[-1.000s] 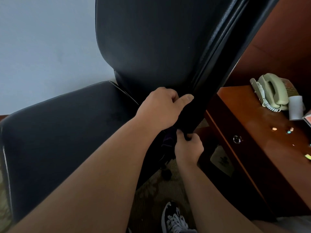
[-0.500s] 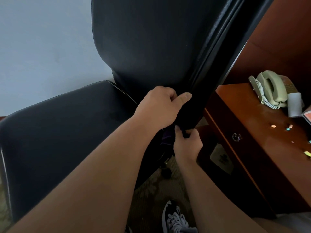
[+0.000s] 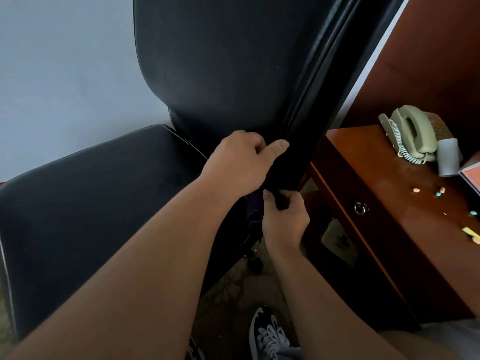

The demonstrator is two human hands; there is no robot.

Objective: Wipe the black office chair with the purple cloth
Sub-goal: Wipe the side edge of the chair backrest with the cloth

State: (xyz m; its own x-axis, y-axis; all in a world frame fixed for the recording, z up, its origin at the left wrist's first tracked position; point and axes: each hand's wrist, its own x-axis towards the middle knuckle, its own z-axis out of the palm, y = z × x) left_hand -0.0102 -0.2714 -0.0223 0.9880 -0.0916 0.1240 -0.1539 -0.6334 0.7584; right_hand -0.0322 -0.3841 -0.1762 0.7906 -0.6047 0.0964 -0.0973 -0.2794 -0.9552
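Note:
The black office chair fills the view, with its backrest (image 3: 233, 61) upright and its seat (image 3: 91, 203) at the lower left. My left hand (image 3: 241, 165) grips the lower right edge of the backrest, thumb stretched along the edge. Just below it, my right hand (image 3: 284, 219) curls round the bottom end of that edge. A small patch of the purple cloth (image 3: 254, 207) shows beside my right thumb, pinched against the chair. Most of the cloth is hidden behind my hands.
A brown wooden desk (image 3: 389, 203) stands close on the right, carrying a beige telephone (image 3: 413, 136), a white cup (image 3: 448, 157) and small scattered bits. A chair caster (image 3: 255, 265) rests on the patterned carpet. My shoe (image 3: 270, 336) is at the bottom. A pale wall is at left.
Both hands have stayed at the lower backrest edge. My right hand has crept slightly up and left along it.

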